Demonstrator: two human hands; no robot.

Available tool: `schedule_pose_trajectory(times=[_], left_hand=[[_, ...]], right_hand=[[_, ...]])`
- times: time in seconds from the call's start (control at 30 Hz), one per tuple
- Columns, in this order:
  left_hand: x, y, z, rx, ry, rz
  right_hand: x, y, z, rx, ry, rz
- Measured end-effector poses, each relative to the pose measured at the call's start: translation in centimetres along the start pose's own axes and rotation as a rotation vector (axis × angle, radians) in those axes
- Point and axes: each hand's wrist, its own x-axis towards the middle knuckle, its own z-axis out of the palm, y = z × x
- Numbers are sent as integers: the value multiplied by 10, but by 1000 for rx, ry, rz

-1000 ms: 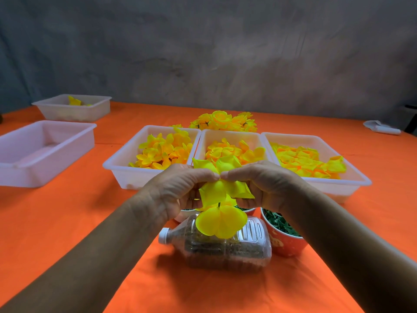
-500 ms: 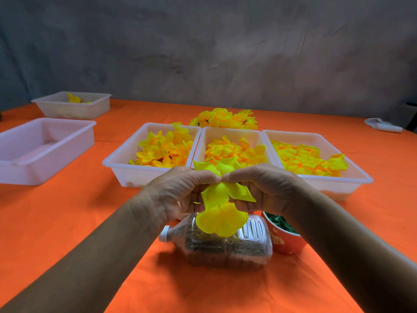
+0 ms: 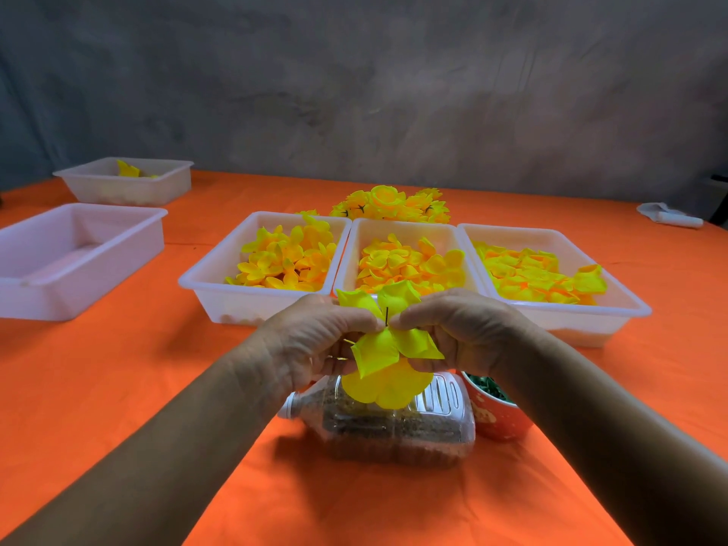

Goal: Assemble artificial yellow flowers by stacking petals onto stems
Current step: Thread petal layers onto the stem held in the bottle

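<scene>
The petal layer [image 3: 388, 340] is held up over the tabletop [image 3: 118, 388], above the bottle [image 3: 394, 423], pinched from both sides. The left hand [image 3: 315, 340] is curled, its fingers [image 3: 362, 319] closed on the layer's left edge; the right hand [image 3: 465, 329] mirrors it on the right. Between the two sets of fingertips a thin dark stem [image 3: 387, 316] is seen poking up, roughly upright and tilted slightly away. That axis is what counts: the layer has to be slid along the stem, toward the larger petal [image 3: 384, 388] hanging below. The stem's lower length is hidden by the petals, so who holds it cannot be told. Both hands are equally near. A judgement: threading looks partly done, and a skewed push could bend the stem. More petals are waiting in the three trays [image 3: 256, 305] just beyond.
</scene>
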Motion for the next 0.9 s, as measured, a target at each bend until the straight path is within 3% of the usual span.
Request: schedule_pose_trajectory(times=[0.23, 0.9], left_hand=[[2, 2, -7, 42, 124, 114], [1, -5, -8, 182, 147, 102]], right_hand=[[2, -5, -1, -124, 45, -38], [3, -2, 3, -366, 133, -106]])
